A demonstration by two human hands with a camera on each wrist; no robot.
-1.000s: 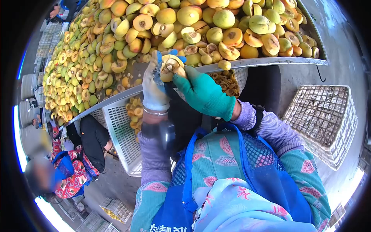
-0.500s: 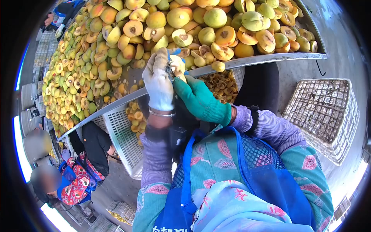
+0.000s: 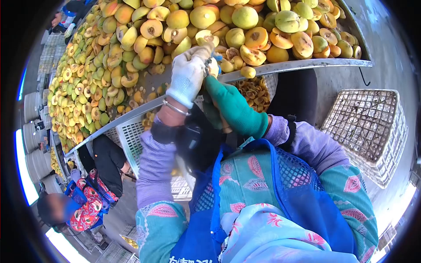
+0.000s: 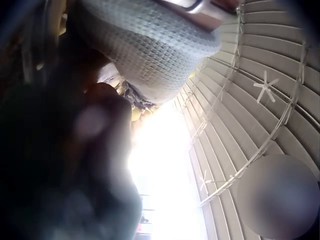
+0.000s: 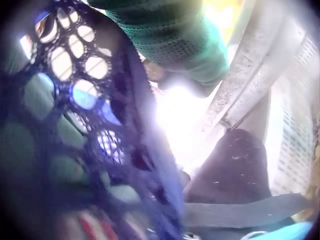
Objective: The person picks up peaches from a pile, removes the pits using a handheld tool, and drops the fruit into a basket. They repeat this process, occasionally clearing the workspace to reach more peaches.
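My left hand (image 3: 188,72), in a white knit glove with blue at the fingertips, grips a yellow peach half (image 3: 213,68) over the near edge of the fruit table. The glove hides most of the half. My right hand (image 3: 234,107), in a green glove, is curled close against the fruit. A pale brown handle (image 3: 226,126) sticks out below its palm; the tool's working end is hidden. In the left wrist view the white glove (image 4: 155,55) shows above a dark blur. The green glove (image 5: 170,40) is at the top of the right wrist view.
Cut and whole peaches (image 3: 201,17) are heaped on the table, whose metal rim (image 3: 302,71) runs in front of me. Below stand a white crate (image 3: 131,136) and a container of fruit pieces (image 3: 251,93). An upturned crate (image 3: 364,127) is at right. Another person (image 3: 90,206) sits at left.
The left hand has turned over the fruit and shifted right, its elbow swinging outward. The peach half's cut face, plain a second ago, is now mostly covered. The right hand stays close to the fruit.
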